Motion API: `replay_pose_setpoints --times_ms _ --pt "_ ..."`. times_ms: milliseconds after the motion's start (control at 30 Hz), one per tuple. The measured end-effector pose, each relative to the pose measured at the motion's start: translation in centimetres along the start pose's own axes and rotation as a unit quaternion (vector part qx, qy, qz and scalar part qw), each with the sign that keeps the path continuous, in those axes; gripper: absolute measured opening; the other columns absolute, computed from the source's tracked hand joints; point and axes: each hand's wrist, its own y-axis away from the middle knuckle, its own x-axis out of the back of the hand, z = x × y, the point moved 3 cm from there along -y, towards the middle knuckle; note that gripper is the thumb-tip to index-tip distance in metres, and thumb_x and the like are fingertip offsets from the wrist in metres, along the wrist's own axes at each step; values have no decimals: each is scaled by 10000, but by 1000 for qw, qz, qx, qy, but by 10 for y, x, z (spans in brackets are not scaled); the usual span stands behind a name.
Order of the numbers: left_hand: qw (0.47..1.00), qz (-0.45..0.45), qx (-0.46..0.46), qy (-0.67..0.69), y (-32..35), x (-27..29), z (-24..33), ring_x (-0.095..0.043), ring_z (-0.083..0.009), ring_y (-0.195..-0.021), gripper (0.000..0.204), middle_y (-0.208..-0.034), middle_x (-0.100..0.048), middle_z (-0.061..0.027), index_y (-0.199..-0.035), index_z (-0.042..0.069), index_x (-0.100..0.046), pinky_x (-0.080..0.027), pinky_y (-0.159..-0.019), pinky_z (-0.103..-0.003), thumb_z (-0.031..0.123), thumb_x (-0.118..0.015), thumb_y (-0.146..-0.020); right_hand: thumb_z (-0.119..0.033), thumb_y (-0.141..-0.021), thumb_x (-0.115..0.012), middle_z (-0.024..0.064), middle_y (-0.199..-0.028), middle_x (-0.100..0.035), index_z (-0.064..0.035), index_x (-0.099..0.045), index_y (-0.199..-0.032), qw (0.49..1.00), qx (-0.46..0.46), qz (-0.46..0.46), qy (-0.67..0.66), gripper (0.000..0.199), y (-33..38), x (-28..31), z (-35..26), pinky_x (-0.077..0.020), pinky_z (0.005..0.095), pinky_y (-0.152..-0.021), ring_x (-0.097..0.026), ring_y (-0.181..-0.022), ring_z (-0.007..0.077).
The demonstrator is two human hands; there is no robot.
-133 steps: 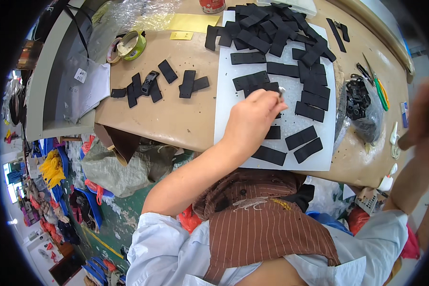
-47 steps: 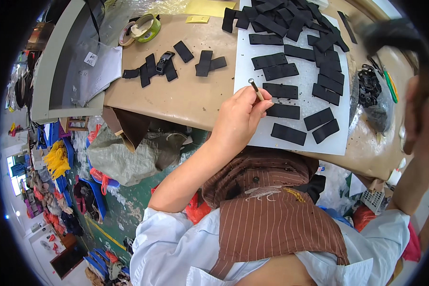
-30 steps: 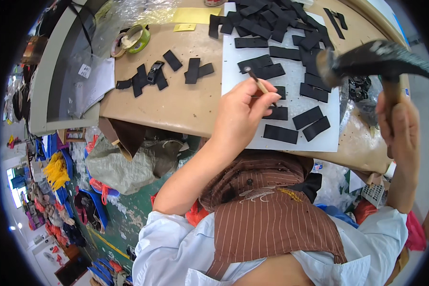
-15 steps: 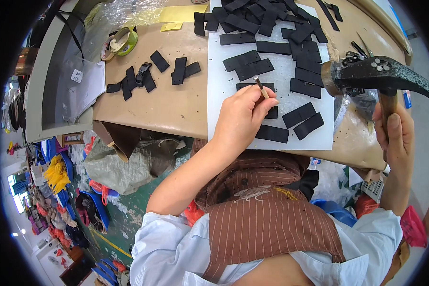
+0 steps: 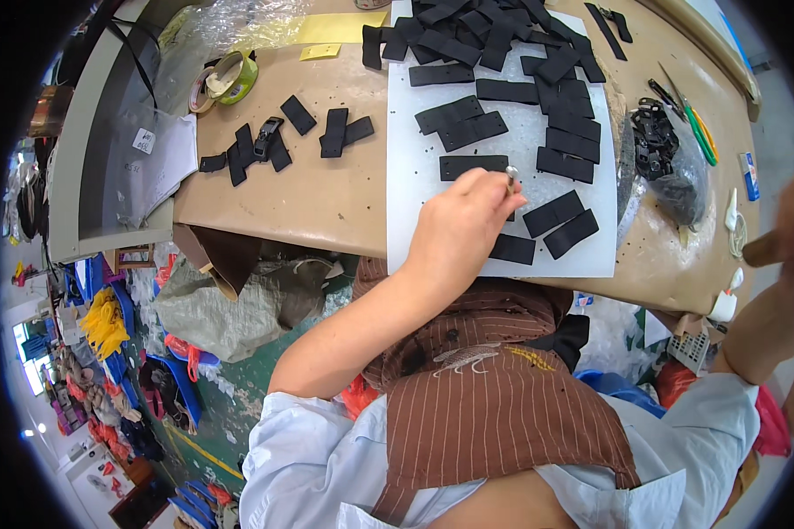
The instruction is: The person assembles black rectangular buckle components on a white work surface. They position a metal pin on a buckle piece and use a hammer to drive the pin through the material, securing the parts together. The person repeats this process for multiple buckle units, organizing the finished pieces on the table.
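Matt black straps [image 5: 460, 166] on smooth white board [image 5: 401, 212] (plastic-looking)

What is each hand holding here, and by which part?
Left hand pinches a small metal punch near its top. Right hand grips a wooden handle; its head is out of frame.

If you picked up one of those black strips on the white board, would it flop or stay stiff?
Probably it bends a little: each black strip looks thin and lies flat on the white board. It seems light, since many pile loosely at the far end. Being flat, it should slide when pushed, not roll.
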Motion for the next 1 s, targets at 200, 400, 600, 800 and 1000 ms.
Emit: replay_pose_setpoints --times_ms 200,400,600,800,1000 --pt "992 57 94 62 6 -3 -7 -598 -334 -686 153 -842 -583 -147 -858 -18 -516 -493 -605 -393 53 -651 -864 -432 -1026 -340 -26 -658 -478 -28 -545 -1028 968 -92 -223 -64 453 15 -40 -4 -283 187 -456 -372 -502 20" --pt "981 -25 139 132 4 3 -15 -670 -144 -833 102 -908 -624 -84 -950 -48 -537 -577 -712 -266 51 -563 -956 -414 -1028 -398 -91 -591 -349 -34 -549 -950 948 -170 -241 -116 416 20 -36 2 -182 172 -465 -258 -496 -9" --pt "982 1 136 131 4 3 -8 -635 -149 -740 119 -867 -637 -83 -887 -35 -551 -537 -665 -265 57 -617 -924 -394 -1036 -392 -80 -617 -361 -34 -551 -966 946 -201 -211 -141 400 26 -24 6 -193 173 -478 -281 -527 -9" --pt "993 -3 76 90 8 5 -12 -569 -158 -657 110 -819 -652 -77 -868 -25 -583 -469 -608 -281 53 -658 -888 -390 -1039 -381 -83 -614 -368 -36 -556 -981 956 -161 -210 -129 399 26 -35 12 -182 170 -464 -276 -509 -12" --pt "993 -12 77 92 4 5 -8 -563 -172 -649 120 -837 -658 -82 -851 -23 -573 -469 -604 -281 51 -663 -880 -388 -1031 -405 -63 -608 -482 -24 -561 -1050 970 -171 -144 -97 396 9 2 9 -269 182 -471 -384 -494 14"
